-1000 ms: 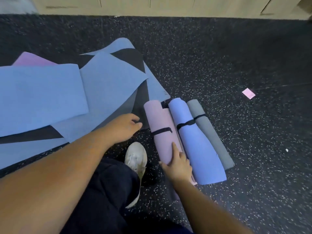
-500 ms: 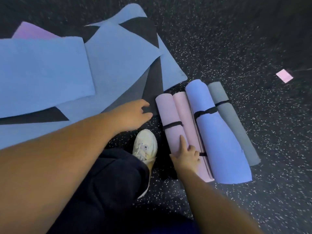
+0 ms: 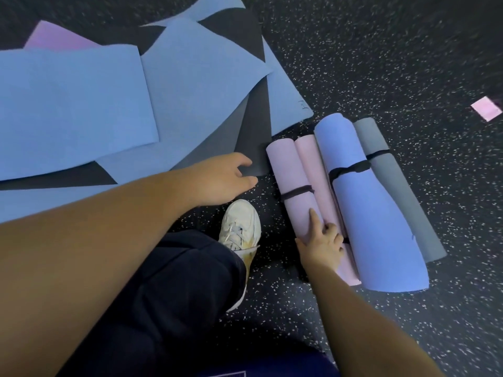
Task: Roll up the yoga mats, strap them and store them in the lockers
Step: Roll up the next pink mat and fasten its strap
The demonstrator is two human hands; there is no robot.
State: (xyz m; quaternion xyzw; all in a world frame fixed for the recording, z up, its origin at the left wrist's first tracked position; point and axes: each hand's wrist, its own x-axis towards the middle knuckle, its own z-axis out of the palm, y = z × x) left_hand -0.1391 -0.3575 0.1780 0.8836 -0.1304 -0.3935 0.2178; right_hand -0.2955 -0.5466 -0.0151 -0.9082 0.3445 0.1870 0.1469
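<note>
Right, my right hand (image 3: 322, 244) is down on the near end of the pink roll (image 3: 295, 183), index finger stretched along its top, thumb hooked round the left side and the other fingers curled over into the gap beside it, so that's a loose grip on the roll. It lies on the speckled floor (image 3: 381, 63) with a black strap (image 3: 297, 191) round its middle. Touching it on the right is a second pink roll (image 3: 317, 170), then a fatter blue roll (image 3: 364, 213) cinched by its own black strap (image 3: 349, 170), flaring wide at the near end, and a grey roll (image 3: 392, 172) tucked against the far side, also strapped. All four lie side by side, ends pointing away from me. My left hand (image 3: 226, 178) reaches over to the flat mats (image 3: 76, 104), fingers curled at the corner of a dark mat (image 3: 254, 137), thumb just off its edge; I cannot tell whether I've actually got hold of it. Those flat ones overlap in a loose heap: blue on top, black beneath, a pink corner (image 3: 54, 39) poking out at the back. My white shoe (image 3: 239, 227) is planted between my hands, dark trouser leg (image 3: 177, 281) above it. Off to the right, well apart, a small pink square (image 3: 485, 108) lies on the floor.
</note>
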